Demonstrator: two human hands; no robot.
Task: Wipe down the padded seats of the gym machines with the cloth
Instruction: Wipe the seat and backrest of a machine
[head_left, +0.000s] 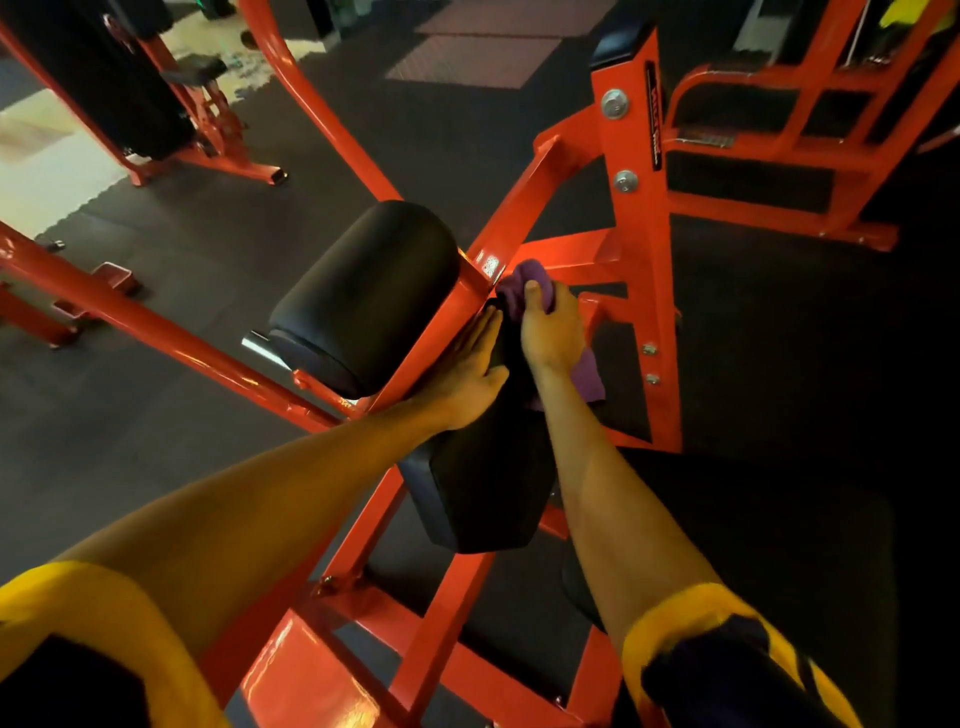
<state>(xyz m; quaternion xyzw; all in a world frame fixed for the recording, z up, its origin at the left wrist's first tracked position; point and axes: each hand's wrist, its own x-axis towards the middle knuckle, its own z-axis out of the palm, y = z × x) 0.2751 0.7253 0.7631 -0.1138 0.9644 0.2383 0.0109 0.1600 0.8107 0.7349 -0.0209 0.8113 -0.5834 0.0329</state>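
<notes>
**A:** Where is the cloth?

**B:** It is bunched in the right hand, with the fingers curled round it. It sits at the twelve o'clock end of the black seat pad, right against the orange frame. A purple tail of it hangs out under the wrist towards four o'clock.

**A:** And the other hand?

**B:** The left hand lies flat with the fingers straight and holds nothing. It presses along the pad's edge at eleven o'clock, where a slanted frame bar runs past.

**A:** What could go wrong?

**B:** I'd say the loose tail could catch on the frame joint or on the small bolts at three o'clock and drag out of the grip. The cloth is so close to the metal that the strokes may clean paint rather than padding. The near six o'clock end could also get skipped. And the straight fingers lie by the seam between bar and pad, so if that arm swings they could be nipped.

**A:** What about the roller pad at ten o'clock?

**B:** Nothing is touching it, so it is easy to forget.

**A:** Is there any writing?

**B:** There is a narrow black sticker running up the post at one o'clock. Its lettering is too small and skewed to read.
</notes>
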